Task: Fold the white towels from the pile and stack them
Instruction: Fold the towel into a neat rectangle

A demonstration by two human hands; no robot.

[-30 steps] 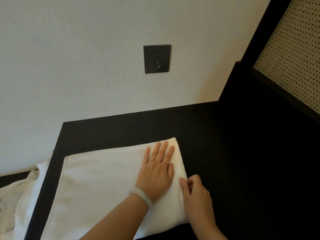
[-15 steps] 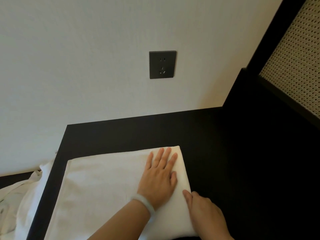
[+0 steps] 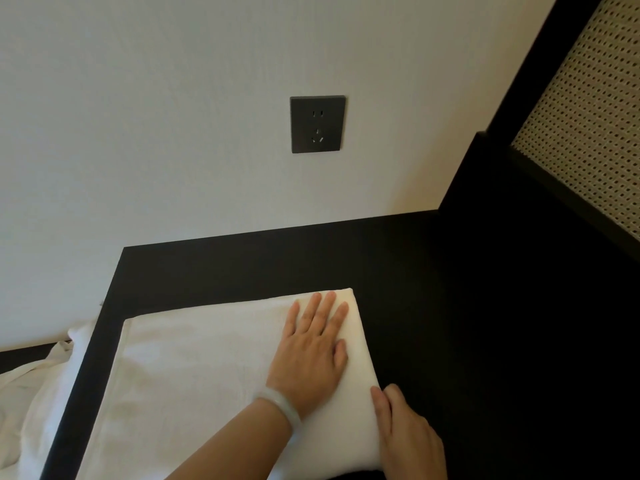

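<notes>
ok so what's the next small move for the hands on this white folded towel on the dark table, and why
Probably sweep the left hand leftward across the white folded towel to smooth it. That hand lies flat, fingers straight, on the towel's right end, the right hand steadies the folded right edge on the dark table, and faint ripples show further left.

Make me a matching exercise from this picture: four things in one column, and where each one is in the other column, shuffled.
Things:
1. left hand
2. right hand
3. socket
4. loose pile

Places:
A. on the wall
B. flat on top of the folded towel
C. beyond the left edge of the table
D. at the folded towel's right edge

Pairs: 1-B, 2-D, 3-A, 4-C.
</notes>
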